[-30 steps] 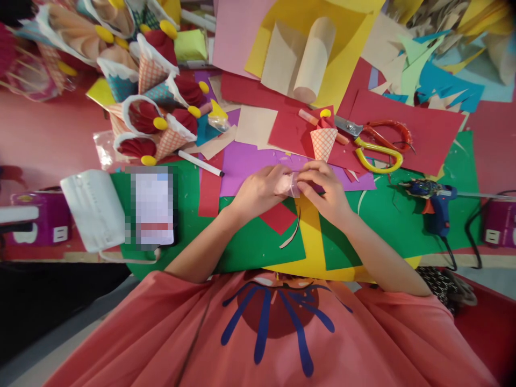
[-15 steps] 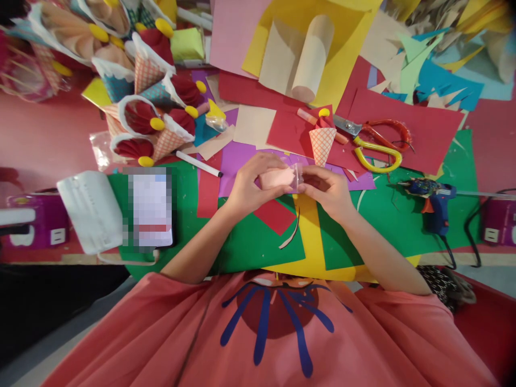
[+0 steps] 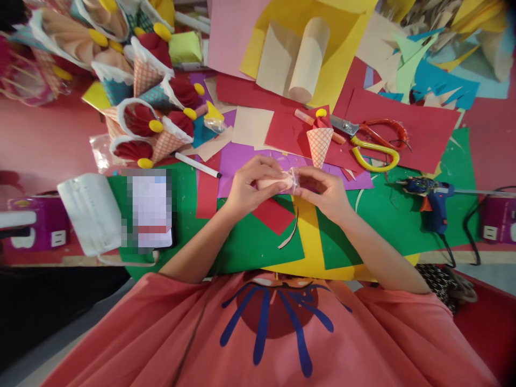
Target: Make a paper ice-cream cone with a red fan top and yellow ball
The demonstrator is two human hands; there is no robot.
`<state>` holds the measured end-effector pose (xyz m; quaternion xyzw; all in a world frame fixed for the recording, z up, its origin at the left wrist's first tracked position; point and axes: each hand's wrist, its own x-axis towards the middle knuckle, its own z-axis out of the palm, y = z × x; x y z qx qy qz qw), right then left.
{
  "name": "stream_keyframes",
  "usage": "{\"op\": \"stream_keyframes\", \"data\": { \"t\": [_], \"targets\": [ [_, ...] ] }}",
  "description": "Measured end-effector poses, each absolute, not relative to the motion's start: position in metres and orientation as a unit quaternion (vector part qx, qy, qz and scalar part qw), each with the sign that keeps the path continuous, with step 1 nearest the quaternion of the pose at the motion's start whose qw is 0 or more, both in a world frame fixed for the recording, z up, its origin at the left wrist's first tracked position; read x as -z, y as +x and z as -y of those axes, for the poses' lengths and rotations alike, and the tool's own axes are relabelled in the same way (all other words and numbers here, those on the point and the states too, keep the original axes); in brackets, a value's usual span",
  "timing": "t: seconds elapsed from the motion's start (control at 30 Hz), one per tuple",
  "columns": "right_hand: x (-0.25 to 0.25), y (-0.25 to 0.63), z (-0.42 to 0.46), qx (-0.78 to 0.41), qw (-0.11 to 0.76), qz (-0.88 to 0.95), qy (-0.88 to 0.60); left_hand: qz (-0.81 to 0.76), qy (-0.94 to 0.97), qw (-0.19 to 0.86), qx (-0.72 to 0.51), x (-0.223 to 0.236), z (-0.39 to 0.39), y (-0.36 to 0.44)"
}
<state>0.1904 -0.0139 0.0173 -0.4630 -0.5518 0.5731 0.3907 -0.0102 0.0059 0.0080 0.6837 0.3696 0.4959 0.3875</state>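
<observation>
You hold the pale pink packet in the middle of the scene, above the near part of the purple sheet, with both hands on it. Your left hand wraps its left part, thumb on the near side and fingers on the far side, probably to keep the body steady; your right hand has its thumb and fingers closed on the clear plastic end, seemingly to handle that end without squeezing the rest. The checked cone lies just beyond, while the scissors and glue gun lie farther right, likely there for easy reach; the phone at left is screen up, perhaps for viewing. The packet looks smooth and elongated, lying left to right, with shiny, crumpled plastic gathered at its right end; your fingers cover part of it, so you cannot tell its whole outline.
</observation>
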Motion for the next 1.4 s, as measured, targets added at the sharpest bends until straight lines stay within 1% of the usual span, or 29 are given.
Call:
{"op": "stream_keyframes", "data": {
  "t": [0.17, 0.27, 0.5, 0.73, 0.9, 1.23, 1.4],
  "targets": [
    [-0.016, 0.189, 0.016, -0.568, 0.389, 0.564, -0.455, -0.385, 0.668, 0.411, -0.487, -0.011, -0.004, -0.009],
    [-0.015, 0.189, 0.015, -0.558, 0.393, 0.562, -0.467, -0.397, 0.648, 0.447, -0.473, -0.011, -0.004, -0.009],
    [-0.011, 0.191, 0.014, -0.552, 0.420, 0.548, -0.467, -0.419, 0.547, 0.534, -0.490, 0.000, -0.005, -0.007],
    [-0.013, 0.188, 0.017, -0.539, 0.407, 0.563, -0.476, -0.419, 0.532, 0.532, -0.509, 0.000, -0.005, -0.003],
    [-0.014, 0.188, 0.019, -0.531, 0.404, 0.576, -0.473, -0.410, 0.518, 0.550, -0.511, 0.001, -0.003, 0.000],
    [-0.020, 0.187, 0.019, -0.456, 0.386, 0.655, -0.463, -0.418, 0.501, 0.569, -0.501, -0.005, -0.001, 0.003],
    [-0.016, 0.188, 0.017, -0.409, 0.393, 0.696, -0.440, -0.401, 0.517, 0.571, -0.495, -0.005, -0.002, 0.003]
  ]
}}
